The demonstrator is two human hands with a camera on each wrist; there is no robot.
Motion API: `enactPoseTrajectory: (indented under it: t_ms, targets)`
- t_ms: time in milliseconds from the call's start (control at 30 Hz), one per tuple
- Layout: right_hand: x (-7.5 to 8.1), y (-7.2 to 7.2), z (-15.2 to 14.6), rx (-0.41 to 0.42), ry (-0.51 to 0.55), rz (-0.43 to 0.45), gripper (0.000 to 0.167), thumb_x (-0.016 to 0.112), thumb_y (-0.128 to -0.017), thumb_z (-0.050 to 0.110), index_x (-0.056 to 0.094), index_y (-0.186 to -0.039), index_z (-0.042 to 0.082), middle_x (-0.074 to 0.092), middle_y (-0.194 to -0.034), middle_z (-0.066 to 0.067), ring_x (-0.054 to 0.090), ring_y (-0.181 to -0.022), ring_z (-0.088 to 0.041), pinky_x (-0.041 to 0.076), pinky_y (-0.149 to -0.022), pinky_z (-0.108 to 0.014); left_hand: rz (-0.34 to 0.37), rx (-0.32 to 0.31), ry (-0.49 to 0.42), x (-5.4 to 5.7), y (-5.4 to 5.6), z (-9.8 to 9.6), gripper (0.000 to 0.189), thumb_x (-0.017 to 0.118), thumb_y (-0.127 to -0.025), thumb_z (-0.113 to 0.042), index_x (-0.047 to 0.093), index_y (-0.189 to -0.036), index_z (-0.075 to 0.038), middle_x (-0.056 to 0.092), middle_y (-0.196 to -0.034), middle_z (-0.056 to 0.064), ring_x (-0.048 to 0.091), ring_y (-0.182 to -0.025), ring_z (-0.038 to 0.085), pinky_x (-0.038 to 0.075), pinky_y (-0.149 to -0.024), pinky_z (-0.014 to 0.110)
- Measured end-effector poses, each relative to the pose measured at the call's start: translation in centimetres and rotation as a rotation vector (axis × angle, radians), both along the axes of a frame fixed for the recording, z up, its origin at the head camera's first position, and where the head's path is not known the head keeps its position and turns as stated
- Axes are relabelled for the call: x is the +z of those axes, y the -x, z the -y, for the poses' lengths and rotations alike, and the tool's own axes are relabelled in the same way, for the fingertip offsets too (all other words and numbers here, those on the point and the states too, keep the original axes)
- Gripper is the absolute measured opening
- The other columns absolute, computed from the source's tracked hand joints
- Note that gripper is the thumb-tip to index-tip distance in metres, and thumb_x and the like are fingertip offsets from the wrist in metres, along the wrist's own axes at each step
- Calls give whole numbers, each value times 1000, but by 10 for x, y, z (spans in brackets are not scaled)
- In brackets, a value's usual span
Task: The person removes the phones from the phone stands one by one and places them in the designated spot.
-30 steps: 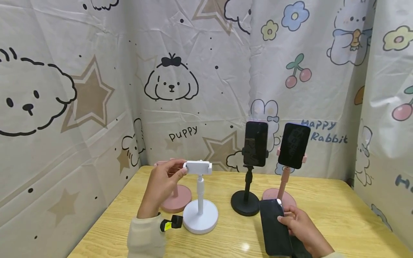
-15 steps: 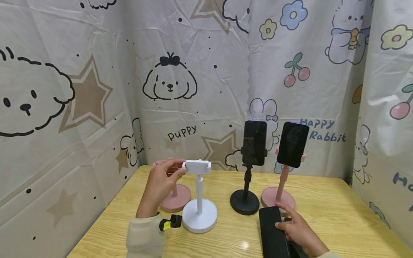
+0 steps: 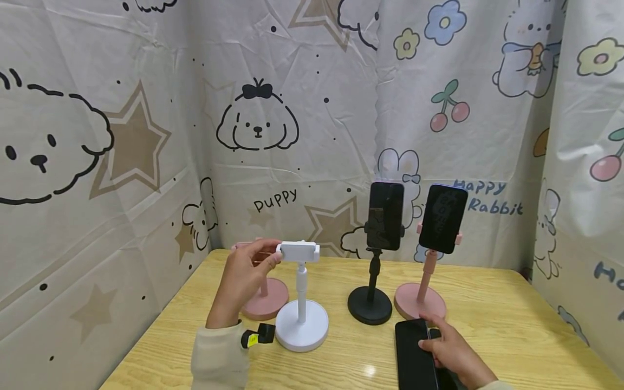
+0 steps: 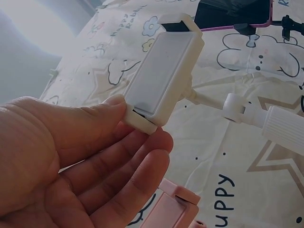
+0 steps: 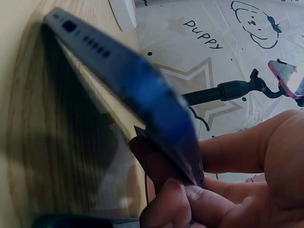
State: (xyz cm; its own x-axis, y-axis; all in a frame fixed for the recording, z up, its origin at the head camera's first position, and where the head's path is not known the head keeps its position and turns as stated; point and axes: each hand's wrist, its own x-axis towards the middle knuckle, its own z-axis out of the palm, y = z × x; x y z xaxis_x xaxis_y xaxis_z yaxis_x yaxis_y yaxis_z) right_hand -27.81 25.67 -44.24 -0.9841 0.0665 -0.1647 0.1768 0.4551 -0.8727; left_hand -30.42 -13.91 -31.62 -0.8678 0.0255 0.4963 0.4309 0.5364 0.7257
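My left hand [image 3: 242,279] pinches the left end of the clamp on a white phone stand [image 3: 302,325], thumb in front and fingers behind, as the left wrist view shows. The clamp [image 4: 159,78] has no phone in it. My right hand [image 3: 453,346] grips a black phone [image 3: 414,352] by its right long edge, thumb on the screen side. In the right wrist view the phone [image 5: 137,90] is tilted over the wooden table, its port end away from the fingers. A dark object [image 5: 71,221] lies at the bottom of that view.
A black stand [image 3: 370,306] and a pink stand [image 3: 421,298] each hold an upright phone, right of centre. Behind my left hand stands another pink stand [image 3: 268,303], partly hidden. Printed curtains [image 3: 292,162] surround the wooden table [image 3: 341,374] at the back and sides.
My right hand has lowered the phone toward the near edge of the view, and its fingers have shifted along the edge. My left hand stays on the white clamp.
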Motion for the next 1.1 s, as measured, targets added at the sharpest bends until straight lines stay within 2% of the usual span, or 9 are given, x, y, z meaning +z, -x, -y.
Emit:
enactPoseTrajectory:
  t_ms: [167,300,400,500,600,733,800,933,1100]
  targets:
    - [-2,1,0,-5,-27,53,59,61,-89,5,36,-141,-2,45,-65,-5,42,-50,-17,41,-54,-32,0,0,0,0,0,0,26,69,-90,-17,69,-116,-13,69,-101,3,64,-93,19,53,-84,40]
    - [-3,1,0,-8,-56,72,57,62,-89,7,36,-139,-5,47,-60,-4,46,-52,-18,44,-56,-33,5,2,-2,0,-1,0,26,69,-90,-17,69,-116,-13,69,-101,2,64,-93,19,52,-85,40]
    - [-2,0,0,4,-108,64,60,65,-88,10,36,-137,-8,52,-64,-6,50,-55,-20,46,-57,-34,17,9,-2,0,-2,0,26,69,-90,-18,69,-117,-14,68,-102,2,63,-94,19,52,-85,40]
    - [0,-1,1,25,-210,53,71,73,-84,21,35,-137,-8,55,-70,-9,52,-59,-22,45,-56,-34,23,15,1,1,-2,0,27,69,-90,-18,68,-117,-15,68,-102,2,63,-94,19,52,-85,41]
    - [0,-2,3,61,-355,43,94,81,-76,39,31,-139,-9,61,-93,-24,61,-80,-35,51,-68,-44,23,18,2,0,-2,0,27,69,-90,-18,68,-117,-15,68,-102,2,63,-94,19,52,-85,41]
    - [-1,-2,11,93,-498,55,117,84,-62,56,28,-141,-8,44,-130,-39,51,-112,-50,45,-86,-60,24,19,4,-1,-1,-1,27,69,-91,-19,68,-117,-15,68,-102,1,63,-94,19,52,-84,41]
    - [-2,-3,16,107,-536,66,117,84,-59,58,32,-142,-6,44,-130,-39,51,-111,-48,45,-86,-62,27,20,4,-1,-1,-1,27,69,-91,-19,68,-117,-15,68,-103,2,63,-95,19,52,-85,41]
    - [-3,-4,23,135,-602,86,115,82,-55,65,41,-138,-3,50,-117,-36,55,-98,-43,47,-80,-61,31,21,1,0,-2,-1,27,69,-91,-19,68,-118,-15,68,-103,2,63,-95,20,52,-86,41]
    - [-3,-5,26,132,-630,128,118,81,-53,69,42,-137,-5,47,-110,-34,55,-88,-41,48,-74,-61,21,19,1,1,-2,-1,27,69,-91,-18,68,-117,-15,68,-103,2,63,-95,20,52,-85,41]
